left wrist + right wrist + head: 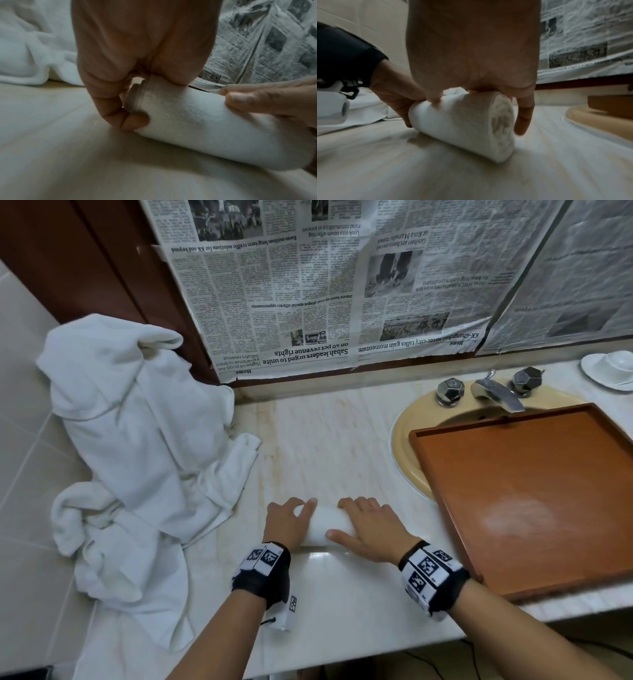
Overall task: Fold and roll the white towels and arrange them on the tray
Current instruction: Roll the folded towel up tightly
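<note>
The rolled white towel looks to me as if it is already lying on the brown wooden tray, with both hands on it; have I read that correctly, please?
Not quite. Both the left hand and the right hand are on the rolled white towel, but it lies on the pale marble counter, left of the brown wooden tray, which holds no towel. The head view shows this.

White towel (pixel 325 525) tightly rolled, tray (pixel 527 494) bare

Bathroom. Marble vanity counter (pixel 342 440) with inset beige sink (pixel 404 446), chrome faucet (pixel 496 392) and tiled wall (pixel 20 392). Newspaper (pixel 308 285) covers the wall behind.
</note>
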